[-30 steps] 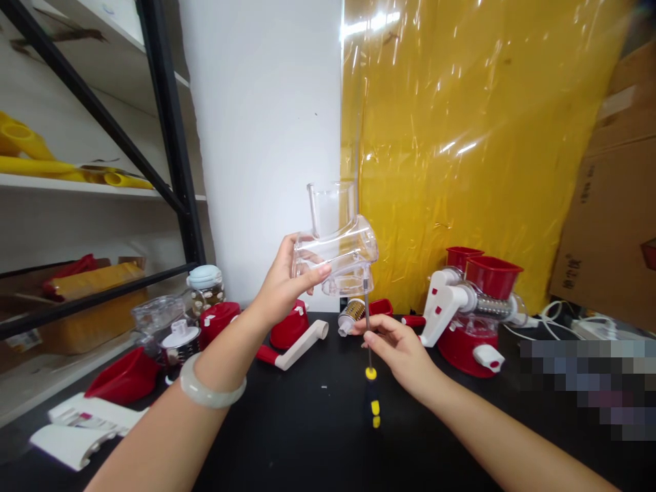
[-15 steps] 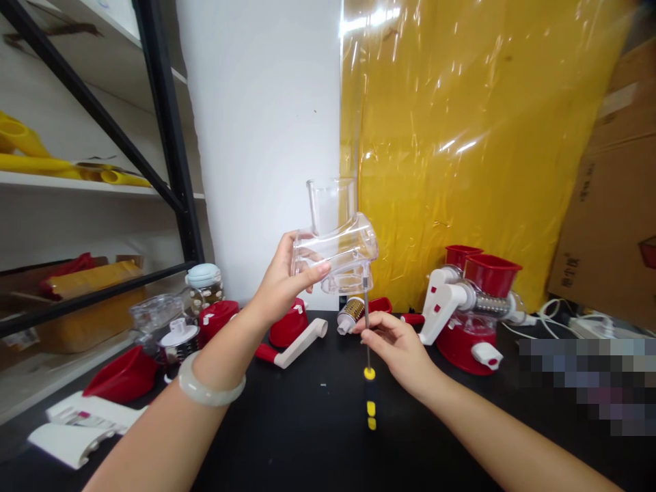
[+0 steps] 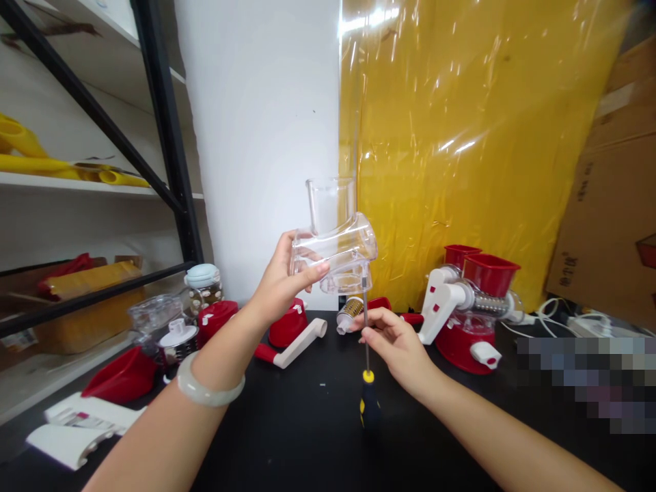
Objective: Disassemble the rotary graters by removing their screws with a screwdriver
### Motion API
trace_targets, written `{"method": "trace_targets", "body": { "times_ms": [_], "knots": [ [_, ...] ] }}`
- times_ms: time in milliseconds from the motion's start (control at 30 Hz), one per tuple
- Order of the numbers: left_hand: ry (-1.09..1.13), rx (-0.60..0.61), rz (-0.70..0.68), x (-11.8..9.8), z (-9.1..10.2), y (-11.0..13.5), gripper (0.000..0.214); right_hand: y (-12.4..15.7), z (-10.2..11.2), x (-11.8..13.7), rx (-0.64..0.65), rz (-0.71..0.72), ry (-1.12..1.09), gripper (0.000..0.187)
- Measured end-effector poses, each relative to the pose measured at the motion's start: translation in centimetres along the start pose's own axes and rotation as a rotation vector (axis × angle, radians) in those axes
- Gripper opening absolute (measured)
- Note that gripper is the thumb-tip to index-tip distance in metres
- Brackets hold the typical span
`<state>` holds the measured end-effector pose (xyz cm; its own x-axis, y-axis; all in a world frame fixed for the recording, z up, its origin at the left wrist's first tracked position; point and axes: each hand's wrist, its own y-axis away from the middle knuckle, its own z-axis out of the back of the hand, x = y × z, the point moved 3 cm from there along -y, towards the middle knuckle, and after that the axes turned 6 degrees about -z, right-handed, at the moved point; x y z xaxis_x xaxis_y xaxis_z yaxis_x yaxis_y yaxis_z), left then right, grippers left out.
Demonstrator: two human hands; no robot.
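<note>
My left hand (image 3: pixel 290 277) grips a clear plastic grater housing (image 3: pixel 335 249) above the table, its square chute pointing up. A screwdriver (image 3: pixel 367 400) with a black and yellow handle hangs upright beneath it, tip up inside a post on the housing's round underside. My right hand (image 3: pixel 392 345) pinches the metal shaft between thumb and fingers, above the handle. Whether a screw sits at the tip is too small to tell.
Behind my hands lie a white crank with red grip (image 3: pixel 300 345), a red base (image 3: pixel 288 324) and a grater drum (image 3: pixel 351 313). An assembled red and white grater (image 3: pixel 471 307) stands right. More parts, including a red hopper (image 3: pixel 123 374), lie left beside a shelf rack (image 3: pixel 169 130).
The screwdriver has turned about its length: its yellow handle marks show at a different side. Both hands and the clear housing stay nearly in place.
</note>
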<state>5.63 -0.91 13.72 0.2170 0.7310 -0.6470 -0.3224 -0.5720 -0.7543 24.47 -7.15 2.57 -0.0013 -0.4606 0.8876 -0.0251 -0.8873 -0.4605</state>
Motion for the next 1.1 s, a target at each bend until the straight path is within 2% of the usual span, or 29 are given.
{"method": "trace_targets", "body": {
  "times_ms": [100, 300, 467, 567, 633, 733, 833, 1100],
  "knots": [
    [-0.012, -0.008, 0.007, -0.1, 0.0, -0.1, 0.064, 0.0, 0.0, 0.0, 0.033, -0.009, 0.005, 0.047],
    [-0.012, 0.003, 0.007, 0.0, 0.1, -0.2, 0.067, -0.2, 0.2, 0.3, 0.014, 0.062, 0.047, 0.032],
    [-0.007, 0.010, -0.005, 0.1, 0.1, -0.2, 0.064, -0.4, 0.2, 0.1, 0.014, 0.025, -0.033, 0.029],
    [-0.019, 0.006, -0.007, 0.1, 0.2, -0.2, 0.065, -0.5, 0.1, 0.5, 0.063, 0.008, -0.035, 0.036],
    [-0.032, 0.009, -0.005, 0.1, 0.3, -0.2, 0.066, -0.6, 0.0, 0.9, 0.076, 0.019, -0.012, 0.034],
    [-0.038, 0.014, 0.004, 0.1, 0.4, -0.2, 0.067, -0.9, -0.2, 1.3, 0.060, 0.040, 0.007, 0.029],
    [-0.033, 0.026, -0.003, 0.2, 0.4, -0.1, 0.066, -1.2, -0.4, 1.3, 0.023, 0.045, -0.022, 0.034],
    [-0.038, 0.050, -0.014, 0.0, 0.5, -0.2, 0.065, -1.2, -0.5, 2.4, 0.036, 0.007, -0.033, 0.038]
  ]
}}
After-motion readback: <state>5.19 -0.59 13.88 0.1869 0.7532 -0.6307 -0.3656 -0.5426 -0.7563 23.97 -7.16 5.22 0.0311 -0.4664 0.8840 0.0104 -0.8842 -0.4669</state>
